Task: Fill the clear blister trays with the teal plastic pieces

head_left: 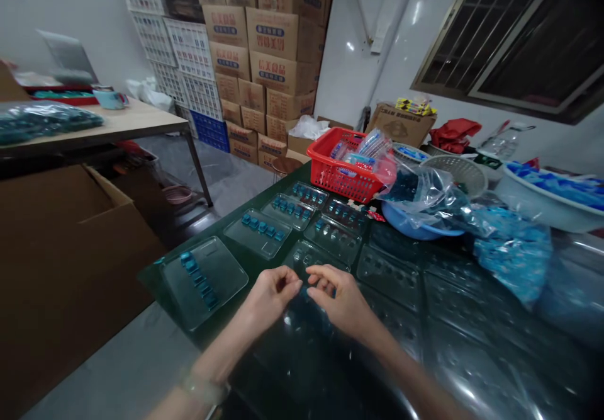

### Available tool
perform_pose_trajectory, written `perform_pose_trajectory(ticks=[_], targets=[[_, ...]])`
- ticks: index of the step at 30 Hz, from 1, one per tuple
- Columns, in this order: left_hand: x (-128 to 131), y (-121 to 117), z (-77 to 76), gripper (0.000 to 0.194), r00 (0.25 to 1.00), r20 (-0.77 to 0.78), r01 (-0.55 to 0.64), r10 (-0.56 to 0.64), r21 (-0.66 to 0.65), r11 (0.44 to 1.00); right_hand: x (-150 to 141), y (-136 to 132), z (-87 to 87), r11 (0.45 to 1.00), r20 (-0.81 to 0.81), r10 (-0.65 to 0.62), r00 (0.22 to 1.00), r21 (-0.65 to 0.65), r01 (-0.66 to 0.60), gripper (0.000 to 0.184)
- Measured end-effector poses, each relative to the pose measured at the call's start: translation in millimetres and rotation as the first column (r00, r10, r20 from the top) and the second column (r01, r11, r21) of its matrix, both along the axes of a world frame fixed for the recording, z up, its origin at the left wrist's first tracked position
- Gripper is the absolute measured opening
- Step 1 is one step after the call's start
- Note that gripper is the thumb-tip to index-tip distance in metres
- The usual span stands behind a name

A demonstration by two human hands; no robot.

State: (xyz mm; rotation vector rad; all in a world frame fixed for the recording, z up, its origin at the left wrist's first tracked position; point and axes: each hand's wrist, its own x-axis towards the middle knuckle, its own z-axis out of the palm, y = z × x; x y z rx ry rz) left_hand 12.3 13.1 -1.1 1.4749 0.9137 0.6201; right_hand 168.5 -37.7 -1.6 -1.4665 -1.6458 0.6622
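Over the dark green tabletop point(264, 369), my two hands face each other with a narrow gap between them. The thumb and fingers of my left hand point(268, 294) are pinched together; whatever they hold is too small to make out. My right hand point(346, 303) has its thumb and forefinger apart, the other fingers curled, and nothing visible in it. Just beyond both hands lies a clear plastic tray point(289, 256) with moulded hollows. To the left, another clear tray point(231, 275) carries a row of small teal blue pieces point(199, 279). A third tray point(236, 228) behind it has a similar row.
More clear trays point(391, 275) cover the table's right side. At the back stand a red basket point(346, 181) of plastic packets, a blue basin point(415, 225) and a bag of blue pieces point(512, 247). Cartons point(278, 36) are stacked behind. A wooden table point(136, 114) stands at left.
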Motion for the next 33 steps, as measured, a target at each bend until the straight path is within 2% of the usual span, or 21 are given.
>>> perform_pose_trajectory(ticks=[3, 7, 10, 13, 16, 19, 22, 25, 27, 30, 33], targets=[[-0.5, -1.2, -1.4, 0.025, 0.988, 0.153, 0.065, -0.035, -0.194, 0.979, -10.2, -6.0, 4.6, 0.999, -0.032, -0.019, 0.999, 0.05, 0.02, 0.029], [1.8, -5.0, -0.7, 0.022, 0.943, 0.334, 0.123, 0.01, -0.374, 0.919, -14.9, -13.1, 12.6, 0.992, -0.054, 0.025, 0.998, 0.121, -0.018, 0.028], [4.6, -10.2, 2.8, 0.019, 0.904, 0.423, 0.146, 0.067, -0.451, 0.88, -14.7, -16.8, 15.4, 0.985, -0.039, 0.031, 0.999, 0.173, -0.024, 0.031], [7.5, -17.3, 6.9, 0.015, 0.866, 0.488, 0.168, 0.109, -0.489, 0.856, -14.0, -18.3, 16.5, 0.981, -0.033, -0.003, 0.999, 0.191, 0.009, 0.026], [9.5, -24.1, 6.5, 0.014, 0.811, 0.557, 0.191, 0.18, -0.542, 0.818, -13.4, -17.8, 18.1, 0.986, -0.085, -0.041, 0.995, 0.157, 0.055, 0.02], [10.7, -27.8, 0.1, 0.013, 0.785, 0.561, 0.152, 0.263, -0.585, 0.797, -13.7, -16.7, 18.9, 0.993, -0.15, -0.038, 0.988, 0.101, 0.053, 0.015], [11.6, -28.1, -5.8, 0.011, 0.79, 0.541, 0.103, 0.288, -0.581, 0.807, -15.3, -17.0, 18.0, 0.996, -0.177, -0.046, 0.983, 0.071, 0.06, 0.012], [11.7, -27.7, -5.2, 0.014, 0.819, 0.516, 0.08, 0.252, -0.537, 0.84, -16.8, -19.2, 17.4, 0.992, -0.195, -0.079, 0.978, 0.082, 0.096, 0.011], [10.8, -28.0, -1.8, 0.016, 0.84, 0.49, 0.038, 0.232, -0.48, 0.877, -16.7, -20.9, 18.1, 0.996, -0.273, -0.057, 0.96, 0.051, 0.074, 0.013], [8.1, -29.2, 4.9, 0.016, 0.878, 0.434, -0.037, 0.204, -0.363, 0.931, -14.1, -22.0, 19.0, 0.998, -0.449, -0.018, 0.894, -0.064, -0.012, 0.013], [4.4, -30.3, 12.2, 0.014, 0.917, 0.369, -0.062, 0.154, -0.25, 0.966, -10.1, -21.5, 19.1, 0.992, -0.547, -0.036, 0.836, -0.118, -0.034, 0.01]])
